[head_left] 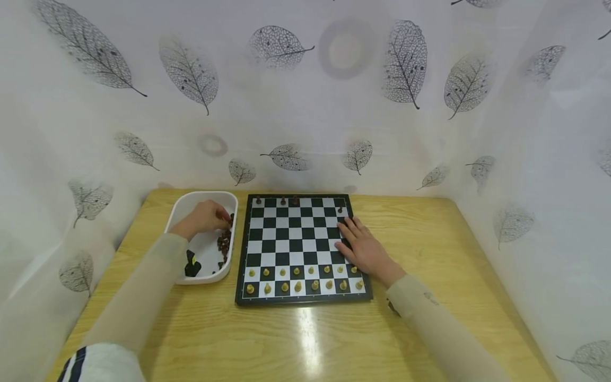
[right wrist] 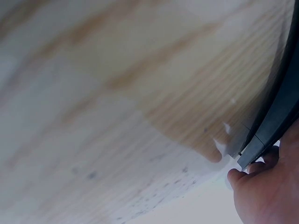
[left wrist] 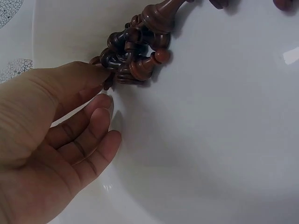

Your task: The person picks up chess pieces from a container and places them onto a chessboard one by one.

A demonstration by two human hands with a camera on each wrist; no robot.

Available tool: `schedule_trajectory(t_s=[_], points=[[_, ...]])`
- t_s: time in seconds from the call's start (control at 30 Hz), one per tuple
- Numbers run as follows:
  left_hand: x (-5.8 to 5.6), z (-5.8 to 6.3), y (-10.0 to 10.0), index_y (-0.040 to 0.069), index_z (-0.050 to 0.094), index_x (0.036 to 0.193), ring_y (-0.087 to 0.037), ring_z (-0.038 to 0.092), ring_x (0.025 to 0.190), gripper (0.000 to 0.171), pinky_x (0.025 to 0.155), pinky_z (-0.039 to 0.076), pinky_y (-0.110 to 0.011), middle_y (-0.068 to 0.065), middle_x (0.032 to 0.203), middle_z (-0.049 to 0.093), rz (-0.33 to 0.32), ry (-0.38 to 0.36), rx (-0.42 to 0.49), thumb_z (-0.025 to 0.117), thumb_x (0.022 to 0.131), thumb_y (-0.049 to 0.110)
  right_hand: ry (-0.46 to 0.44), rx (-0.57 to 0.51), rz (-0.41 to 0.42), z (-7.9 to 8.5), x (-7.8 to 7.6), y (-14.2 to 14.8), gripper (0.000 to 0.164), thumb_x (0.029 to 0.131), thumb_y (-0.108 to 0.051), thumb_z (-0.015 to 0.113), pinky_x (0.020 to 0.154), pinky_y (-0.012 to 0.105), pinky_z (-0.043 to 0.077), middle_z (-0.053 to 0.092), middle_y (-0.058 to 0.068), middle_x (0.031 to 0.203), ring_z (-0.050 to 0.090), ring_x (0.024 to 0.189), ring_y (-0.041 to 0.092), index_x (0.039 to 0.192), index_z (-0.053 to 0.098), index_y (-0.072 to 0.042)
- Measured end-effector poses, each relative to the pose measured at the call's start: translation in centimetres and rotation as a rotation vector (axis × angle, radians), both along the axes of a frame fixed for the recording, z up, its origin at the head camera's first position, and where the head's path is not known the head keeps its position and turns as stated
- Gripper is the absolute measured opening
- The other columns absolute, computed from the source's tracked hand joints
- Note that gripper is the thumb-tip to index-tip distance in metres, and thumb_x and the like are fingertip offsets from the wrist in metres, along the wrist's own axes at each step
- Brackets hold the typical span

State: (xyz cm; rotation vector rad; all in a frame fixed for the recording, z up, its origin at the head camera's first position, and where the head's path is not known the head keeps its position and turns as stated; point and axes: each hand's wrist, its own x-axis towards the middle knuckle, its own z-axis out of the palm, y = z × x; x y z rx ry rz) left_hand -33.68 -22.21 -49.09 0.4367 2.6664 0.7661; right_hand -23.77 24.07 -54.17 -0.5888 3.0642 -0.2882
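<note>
In the head view my left hand (head_left: 204,218) reaches into a white plastic tub (head_left: 177,212). A pile of brown chess pieces (head_left: 223,243) lies along the tub's right side. In the left wrist view, the thumb and forefinger of the left hand (left wrist: 60,126) close on a small brown chess piece (left wrist: 108,83) at the pile's edge, mostly hidden by the thumb; the other fingers bend loosely. My right hand (head_left: 366,250) rests with spread fingers on the right edge of a black-and-white chessboard (head_left: 295,234). A brown pawn (head_left: 340,210) stands just beyond its fingertips.
Yellow chess pieces (head_left: 297,286) fill the two near rows. Other brown pieces (head_left: 283,201) stand on the far row. A black object with a yellow mark (head_left: 192,265) lies in the tub. The wooden table (head_left: 406,223) meets a leaf-patterned curtain (head_left: 305,106) behind.
</note>
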Motion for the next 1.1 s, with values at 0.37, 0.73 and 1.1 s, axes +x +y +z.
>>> schedule_trajectory(t_s=[0.37,0.73,1.1], points=[[-0.19,-0.37,-0.08,-0.001,0.077,0.109,-0.027,0.072,0.094,0.025,0.087,0.061,-0.042,-0.018,0.106,0.079,0.013,0.017,-0.029,0.078,0.092,0.018,0.004,-0.001,0.005,-0.02,-0.20,-0.15,0.072,0.111,-0.055,0.037,0.132,0.054,0.022,0.022,0.018,0.175,0.016,0.163,0.040,0.166,0.030,-0.010],[-0.45,-0.38,0.11,0.001,0.079,0.104,-0.024,0.071,0.088,0.021,0.080,0.060,-0.037,-0.014,0.099,0.080,0.009,0.050,-0.050,0.077,0.093,0.019,-0.002,-0.003,0.006,-0.02,-0.16,0.01,0.072,0.111,-0.055,0.038,0.132,0.053,0.021,0.022,0.018,0.175,0.014,0.164,0.040,0.166,0.030,-0.009],[-0.34,0.41,-0.70,0.001,0.076,0.106,-0.021,0.071,0.085,0.020,0.078,0.060,-0.035,-0.012,0.098,0.079,0.071,0.066,0.009,0.072,0.095,0.017,-0.021,0.001,-0.005,0.08,-0.27,-0.13,0.072,0.111,-0.055,0.037,0.132,0.053,0.020,0.021,0.017,0.175,0.013,0.164,0.039,0.167,0.029,-0.010]])
